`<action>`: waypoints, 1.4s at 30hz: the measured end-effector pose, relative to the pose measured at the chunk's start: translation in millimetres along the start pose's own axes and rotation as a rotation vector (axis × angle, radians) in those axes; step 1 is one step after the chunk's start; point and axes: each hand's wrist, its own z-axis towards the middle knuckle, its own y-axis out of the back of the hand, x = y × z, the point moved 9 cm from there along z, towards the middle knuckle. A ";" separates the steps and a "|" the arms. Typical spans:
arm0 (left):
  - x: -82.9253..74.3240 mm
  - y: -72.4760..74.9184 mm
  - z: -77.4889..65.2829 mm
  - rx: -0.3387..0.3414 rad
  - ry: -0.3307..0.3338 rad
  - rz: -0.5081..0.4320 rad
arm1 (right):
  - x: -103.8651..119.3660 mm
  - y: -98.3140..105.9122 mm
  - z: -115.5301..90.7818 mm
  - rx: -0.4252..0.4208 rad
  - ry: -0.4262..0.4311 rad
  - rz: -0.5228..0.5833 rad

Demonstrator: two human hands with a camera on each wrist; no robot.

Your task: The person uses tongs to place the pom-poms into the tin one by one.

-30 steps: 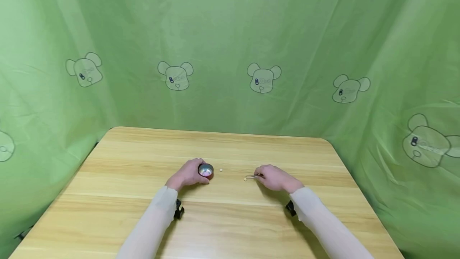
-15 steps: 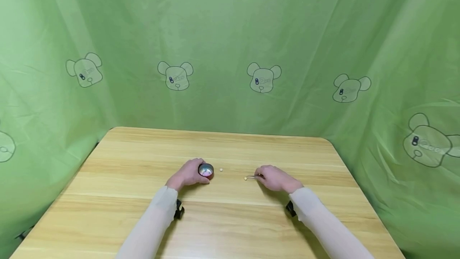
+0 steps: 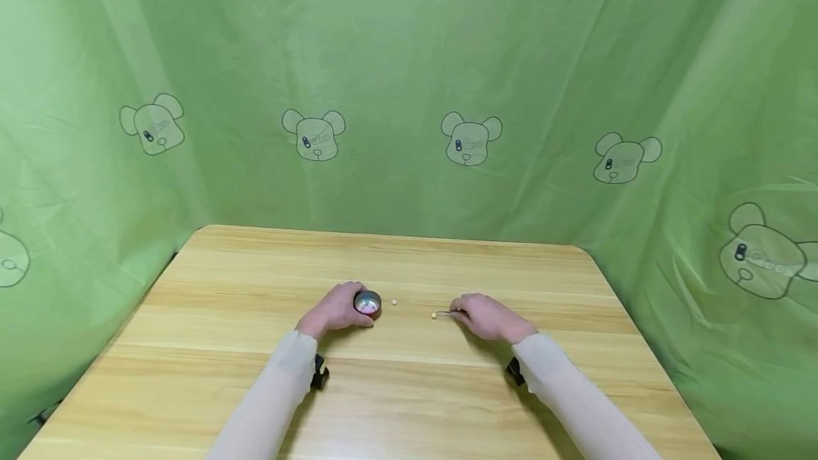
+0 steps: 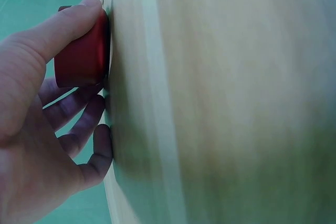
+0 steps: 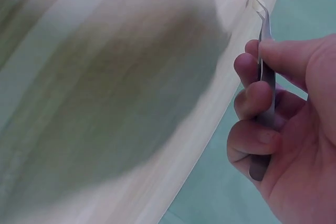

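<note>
My left hand grips a small round red tin standing on the table, thumb on one side and fingers behind it. Its mouth faces up, with pinkish and shiny bits showing inside. In my right hand are metal tweezers with bent tips, pinched by thumb and forefinger while the other fingers curl round the handle. A tiny yellowish bead sits right at the tweezer tips, close over the table. One whitish bead lies just right of the tin.
The light wood table reaches to a green curtain printed with bear heads, which hangs at the back and both sides. A black wrist mount is strapped under the left sleeve, another mount under the right.
The tweezer tips and yellowish bead have shifted slightly left and away from me, the right hand moving a little with them. My left hand and the tin stay put.
</note>
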 end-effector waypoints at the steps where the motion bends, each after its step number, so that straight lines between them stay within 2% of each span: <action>1: -0.1 -0.1 0.1 0.001 -0.001 0.000 | 1.0 0.5 0.6 -0.003 0.002 0.000; 21: -3.1 -1.9 -0.8 0.001 -0.004 0.002 | 40.1 17.0 33.1 -0.082 0.108 0.022; 31: -2.5 1.5 -1.1 -0.013 -0.007 0.013 | 61.3 23.9 57.4 -0.084 0.116 0.027; 42: -2.3 2.1 -0.5 -0.011 -0.023 0.020 | 80.4 26.3 74.3 -0.059 0.125 0.052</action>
